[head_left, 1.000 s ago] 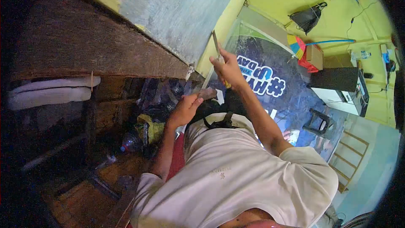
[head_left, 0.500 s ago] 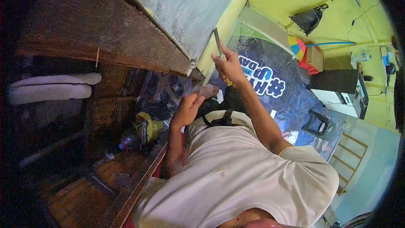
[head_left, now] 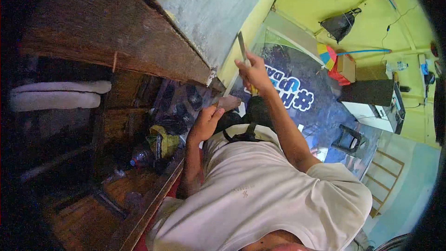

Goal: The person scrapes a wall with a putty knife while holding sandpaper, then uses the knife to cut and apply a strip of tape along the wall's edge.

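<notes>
My right hand (head_left: 254, 73) is closed around a flat, narrow-bladed hand tool (head_left: 241, 42). Its grey blade points up and overlaps the edge of the grey-and-yellow wall in this view, while the yellow end of its handle shows below my fist. Lower and to the left, my left hand (head_left: 206, 122) grips a brownish-grey block (head_left: 228, 104), thumb on top; its exact kind I cannot tell. The block lies just below the corner where the wall meets a dark wooden beam (head_left: 116, 32).
Patchy painted wall (head_left: 204, 14) rises ahead. Down on the left are a yellow bag (head_left: 165, 142) and a plastic bottle (head_left: 139, 158). To the right, a printed floor sheet (head_left: 288, 83), a black stool (head_left: 348, 138), a white cabinet (head_left: 371, 115) and a hanging black bag (head_left: 340, 25).
My right hand and the tool have shifted very slightly right and down in view. My left hand keeps its hold on the block, almost in the same place.
</notes>
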`<state>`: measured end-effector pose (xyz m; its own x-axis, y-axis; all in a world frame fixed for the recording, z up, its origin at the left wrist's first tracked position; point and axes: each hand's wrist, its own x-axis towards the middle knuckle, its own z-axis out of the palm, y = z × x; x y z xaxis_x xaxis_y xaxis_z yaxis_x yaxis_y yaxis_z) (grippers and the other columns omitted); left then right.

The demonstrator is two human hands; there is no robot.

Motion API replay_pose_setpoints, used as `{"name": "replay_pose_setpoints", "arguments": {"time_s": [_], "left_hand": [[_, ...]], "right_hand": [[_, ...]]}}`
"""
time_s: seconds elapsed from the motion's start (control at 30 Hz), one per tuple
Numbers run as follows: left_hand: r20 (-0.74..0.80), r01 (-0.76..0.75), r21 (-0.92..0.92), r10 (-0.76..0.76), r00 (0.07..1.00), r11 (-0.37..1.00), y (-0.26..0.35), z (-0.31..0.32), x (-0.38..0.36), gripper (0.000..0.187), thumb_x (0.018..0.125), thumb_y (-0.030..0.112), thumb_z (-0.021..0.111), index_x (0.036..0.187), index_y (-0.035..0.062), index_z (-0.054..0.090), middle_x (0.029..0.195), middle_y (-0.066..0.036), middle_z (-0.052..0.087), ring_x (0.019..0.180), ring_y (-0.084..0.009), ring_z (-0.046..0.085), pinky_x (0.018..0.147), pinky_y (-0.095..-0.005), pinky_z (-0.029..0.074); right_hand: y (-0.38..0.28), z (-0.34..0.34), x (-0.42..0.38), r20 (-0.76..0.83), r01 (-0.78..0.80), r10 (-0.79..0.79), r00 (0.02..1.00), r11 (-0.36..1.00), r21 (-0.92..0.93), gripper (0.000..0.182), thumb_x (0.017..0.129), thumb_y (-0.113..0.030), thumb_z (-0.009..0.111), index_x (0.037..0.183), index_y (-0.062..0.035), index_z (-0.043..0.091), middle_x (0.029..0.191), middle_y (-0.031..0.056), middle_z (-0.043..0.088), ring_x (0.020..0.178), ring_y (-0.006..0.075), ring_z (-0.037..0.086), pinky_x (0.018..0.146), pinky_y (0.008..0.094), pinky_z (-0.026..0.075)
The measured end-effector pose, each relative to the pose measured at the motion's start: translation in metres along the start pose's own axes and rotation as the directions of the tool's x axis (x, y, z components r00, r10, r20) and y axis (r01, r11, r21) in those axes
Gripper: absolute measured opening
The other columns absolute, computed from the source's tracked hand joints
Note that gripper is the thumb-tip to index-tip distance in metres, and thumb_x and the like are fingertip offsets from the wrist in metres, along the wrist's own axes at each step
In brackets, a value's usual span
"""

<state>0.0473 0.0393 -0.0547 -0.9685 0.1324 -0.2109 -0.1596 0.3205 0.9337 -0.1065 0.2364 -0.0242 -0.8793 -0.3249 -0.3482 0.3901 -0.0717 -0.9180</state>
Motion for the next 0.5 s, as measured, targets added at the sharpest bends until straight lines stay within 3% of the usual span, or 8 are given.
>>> {"name": "replay_pose_setpoints", "arguments": {"time_s": [0.07,0.17,0.27,0.3,0.4,0.47,0.5], "left_hand": [[0.027,0.007,0.036,-0.008,1.000,0.999,-0.013,0.002,-0.002,0.032,0.103,0.026,0.057,0.102,-0.0058,0.063,0.070,-0.011,0.050,0.069,-0.0131,0.046,0.065,-0.0363,0.043],[0.022,-0.018,0.000,0.018,1.000,1.000,0.015,0.000,0.002,0.033,0.103,0.027,0.056,0.101,-0.0057,0.063,0.071,-0.012,0.053,0.068,-0.0148,0.046,0.064,-0.0364,0.042],[0.016,-0.008,-0.027,0.009,1.000,1.000,0.008,0.001,-0.001,0.035,0.104,0.028,0.055,0.101,-0.0054,0.063,0.072,-0.014,0.056,0.068,-0.0175,0.047,0.066,-0.0374,0.043],[0.026,0.004,0.003,-0.004,1.000,1.000,-0.001,0.000,0.001,0.035,0.104,0.029,0.055,0.102,-0.0051,0.064,0.073,-0.015,0.057,0.068,-0.0183,0.048,0.066,-0.0375,0.044],[0.011,-0.039,-0.021,0.040,0.999,0.999,-0.005,0.001,0.001,0.035,0.104,0.029,0.055,0.103,-0.0044,0.064,0.073,-0.015,0.058,0.068,-0.0198,0.049,0.068,-0.0374,0.045],[-0.015,-0.038,-0.032,0.038,0.999,0.999,0.003,0.001,-0.001,0.034,0.104,0.029,0.055,0.102,-0.0044,0.064,0.073,-0.014,0.057,0.068,-0.0191,0.048,0.068,-0.0367,0.045],[-0.026,-0.013,-0.014,0.012,1.000,1.000,0.005,0.000,-0.001,0.034,0.104,0.028,0.056,0.101,-0.0046,0.064,0.073,-0.013,0.057,0.069,-0.0181,0.047,0.068,-0.0361,0.045]], "right_hand": [[0.003,-0.002,-0.004,0.031,-0.002,0.002,1.000,1.000,0.005,0.071,0.098,-0.017,0.064,0.159,-0.0122,0.030,0.058,-0.0013,0.050,0.039,0.0080,0.041,0.037,0.0276,0.034],[0.002,0.008,-0.018,0.060,0.048,-0.044,0.997,0.997,-0.064,0.072,0.098,-0.017,0.065,0.160,-0.0139,0.028,0.053,-0.0034,0.045,0.037,0.0085,0.037,0.036,0.0280,0.032],[-0.008,0.003,-0.009,0.008,0.020,-0.020,1.000,1.000,0.009,0.070,0.097,-0.017,0.065,0.159,-0.0162,0.031,0.056,-0.0009,0.050,0.038,0.0077,0.038,0.038,0.0276,0.033],[-0.010,0.000,0.000,-0.044,0.010,-0.014,0.999,0.996,-0.084,0.070,0.096,-0.018,0.066,0.158,-0.0161,0.034,0.062,0.0025,0.056,0.043,0.0078,0.043,0.042,0.0272,0.038],[-0.006,0.006,-0.009,-0.052,0.073,-0.083,0.995,0.982,-0.172,0.072,0.095,-0.020,0.068,0.158,-0.0123,0.033,0.082,0.0099,0.066,0.045,0.0068,0.042,0.042,0.0270,0.038],[0.015,0.001,-0.002,-0.015,0.173,-0.188,0.982,0.931,-0.323,0.073,0.094,-0.019,0.068,0.157,-0.0102,0.033,0.129,0.0207,0.061,0.090,0.0181,0.062,0.078,0.0316,0.050],[0.012,0.002,0.000,-0.030,0.162,-0.179,0.983,0.943,-0.292,0.072,0.094,-0.020,0.068,0.157,-0.0103,0.034,0.140,0.0218,0.054,0.110,0.0210,0.058,0.092,0.0337,0.046]]}}
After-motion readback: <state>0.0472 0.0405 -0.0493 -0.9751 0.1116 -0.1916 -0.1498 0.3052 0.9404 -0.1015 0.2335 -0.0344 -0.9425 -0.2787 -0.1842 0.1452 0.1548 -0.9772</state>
